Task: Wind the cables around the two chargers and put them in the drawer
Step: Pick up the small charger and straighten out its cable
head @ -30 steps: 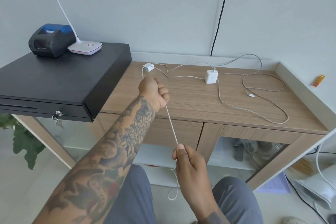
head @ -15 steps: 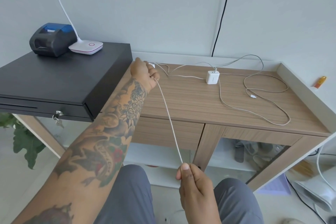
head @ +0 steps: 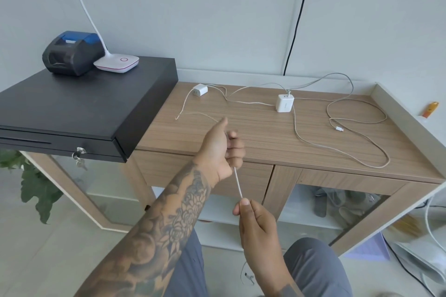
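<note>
A small white charger (head: 200, 90) lies at the back left of the wooden table (head: 253, 132). Its thin white cable (head: 237, 183) loops over the tabletop and runs taut between my hands. My left hand (head: 223, 149) grips the cable above the table's front edge, fingers curled round it. My right hand (head: 255, 218) pinches the same cable lower down, in front of the table, and the cable's plug end dangles below it. A larger white charger (head: 285, 103) stands mid-table, its grey cable (head: 350, 152) sprawled in loops to the right. A closed drawer front (head: 255, 176) sits under the tabletop.
A black cash drawer (head: 79, 108) overlaps the table's left end, with a receipt printer (head: 72, 52) and a white lamp base (head: 117, 62) on it. Keys (head: 79, 158) hang from its lock. A plant (head: 36, 188) stands at floor left. A black wire (head: 296, 17) runs down the wall.
My left hand came back from beside the small charger toward me, sliding down the cable to the table's front edge. The small charger is now uncovered, and slack cable lies looped on the tabletop.
</note>
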